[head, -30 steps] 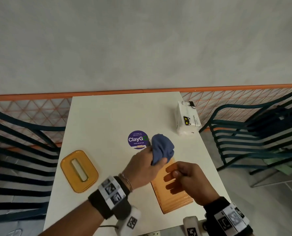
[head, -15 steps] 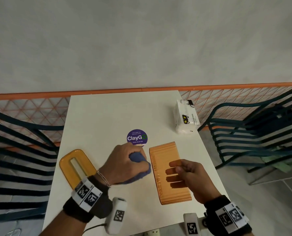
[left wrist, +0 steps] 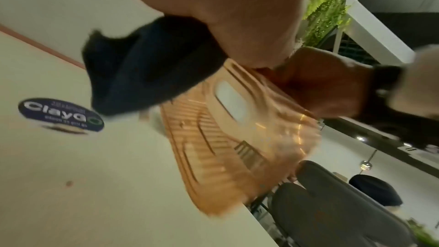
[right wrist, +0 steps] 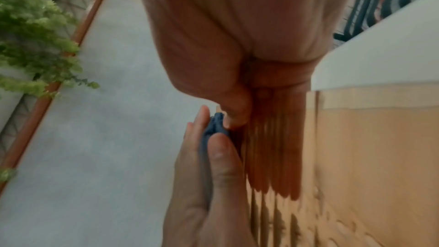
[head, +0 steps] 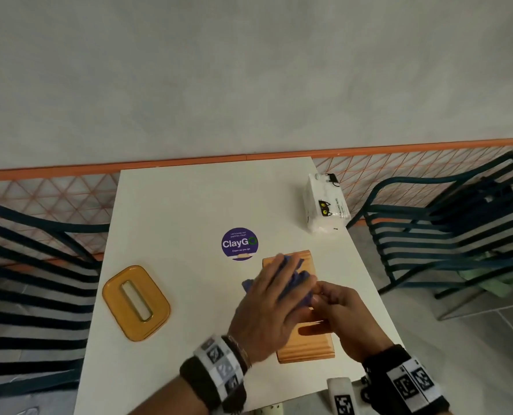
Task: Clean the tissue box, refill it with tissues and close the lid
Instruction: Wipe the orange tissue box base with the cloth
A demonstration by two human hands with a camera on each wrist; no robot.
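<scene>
Nearest us, both wrists carry black bands with printed marker tags. Our right hand (head: 343,313) rests on the ribbed orange tissue box (head: 306,348), which lies flat near the table's near right edge. Its fingers curl over the box's right side and the thumb presses the ribbed face; this shows best in the right wrist view.

Our left hand (head: 271,307) lies across the middle of the box, fingers extended and flat. It presses a crumpled blue cloth (head: 297,283) against the box. In the left wrist view the cloth bunches out beyond the palm, over the box's far end. That view is blurred, so we cannot tell how far the fingers wrap the cloth. The two hands sit close together, fingertips nearly meeting at the cloth.

The box's open top cannot be seen in the head view; hands and cloth cover most of it.

To the left, well apart from the box, the amber lid (head: 136,302) with its slot lies flat on the white table (head: 189,199). Just beyond the box sits a round purple sticker (head: 239,244) reading "ClayGo". Farther off, at the far right edge, stands a white tissue pack (head: 325,211) with a cat face print. Dark slatted chairs (head: 459,223) flank the table on both sides.
</scene>
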